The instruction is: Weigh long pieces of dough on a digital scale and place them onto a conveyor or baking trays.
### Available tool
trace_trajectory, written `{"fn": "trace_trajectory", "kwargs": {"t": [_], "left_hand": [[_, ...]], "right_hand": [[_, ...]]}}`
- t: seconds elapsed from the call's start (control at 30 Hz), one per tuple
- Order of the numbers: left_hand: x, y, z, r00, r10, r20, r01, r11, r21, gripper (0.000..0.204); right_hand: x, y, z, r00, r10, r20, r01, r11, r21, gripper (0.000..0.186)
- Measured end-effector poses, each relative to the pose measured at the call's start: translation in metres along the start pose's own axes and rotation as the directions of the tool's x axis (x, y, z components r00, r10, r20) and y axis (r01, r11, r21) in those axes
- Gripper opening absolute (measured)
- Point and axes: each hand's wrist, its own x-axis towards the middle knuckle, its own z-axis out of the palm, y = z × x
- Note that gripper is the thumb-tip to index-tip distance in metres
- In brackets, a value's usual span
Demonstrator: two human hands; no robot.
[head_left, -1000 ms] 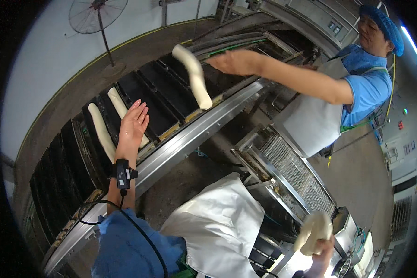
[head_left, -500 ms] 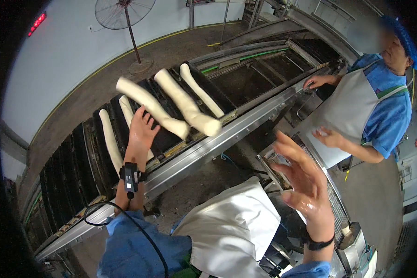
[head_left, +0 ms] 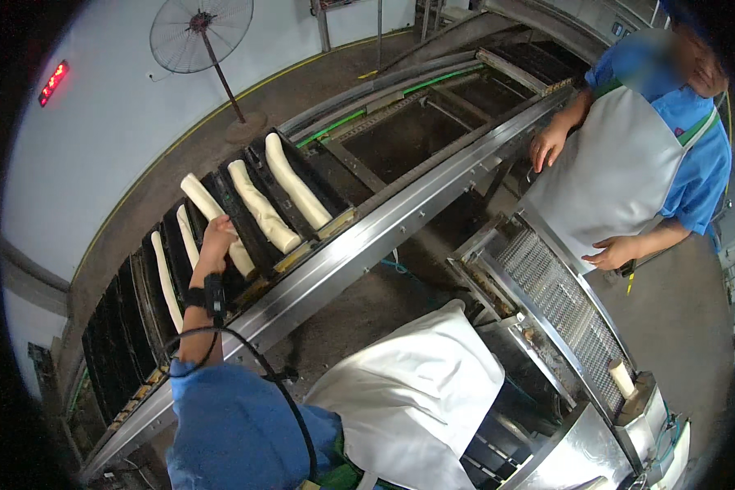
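Pale rolls [head_left: 263,207] have shifted, left hand [head_left: 217,238] on one, grip unclear, red sign [head_left: 54,83] blurred.

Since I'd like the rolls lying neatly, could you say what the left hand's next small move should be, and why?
Perhaps the left hand should settle the dough roll beneath it into the black tray: the roll's far end seems to overhang the tray, while the roll in the rightmost tray lies inside it.

Rolls [head_left: 296,189] in conveyor trays [head_left: 259,243]
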Motion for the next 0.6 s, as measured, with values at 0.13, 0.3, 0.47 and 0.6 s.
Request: {"fn": "trace_trajectory", "kwargs": {"t": [0.13,0.3,0.47,0.6], "left_hand": [[-0.053,0.022,0.009,0.997,0.010,-0.070,0.005,0.976,0.217,0.065],[-0.036,0.052,0.051,0.857,0.460,-0.232,-0.255,0.770,0.585,0.052],[-0.028,0.130,0.245,0.875,0.463,0.139,-0.453,0.886,-0.096,0.036],[-0.064,0.143,0.377,0.783,0.409,0.469,-0.375,0.911,-0.169,0.034]], "right_hand": [[-0.015,0.018,-0.022,0.989,0.132,0.064,-0.132,0.991,-0.013,0.074],[0.011,0.033,-0.020,0.954,0.231,0.191,-0.246,0.967,0.059,0.086],[0.051,0.049,-0.007,0.860,0.361,0.360,-0.487,0.790,0.372,0.097],[0.039,-0.025,0.001,0.928,0.313,0.201,-0.336,0.938,0.088,0.118]]}}
